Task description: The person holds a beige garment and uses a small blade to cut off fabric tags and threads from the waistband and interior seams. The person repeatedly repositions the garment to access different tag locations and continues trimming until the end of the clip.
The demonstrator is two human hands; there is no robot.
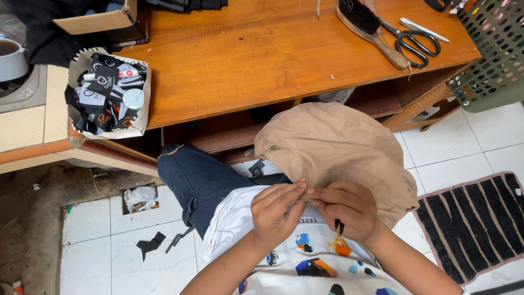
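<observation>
Tan cap [333, 150], on lap: left hand [275, 210] and right hand [346, 210] fingers pinch its rim edge together. Risk: fabric slipping from so shallow a pinch.

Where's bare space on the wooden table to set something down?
The middle of the wooden table is bare, bordered left by the paper box of black labels and cardboard box, right by the brush and scissors. The right end is crowded. Both hands, left hand and right hand, pinch the tan hat on the lap.
</observation>
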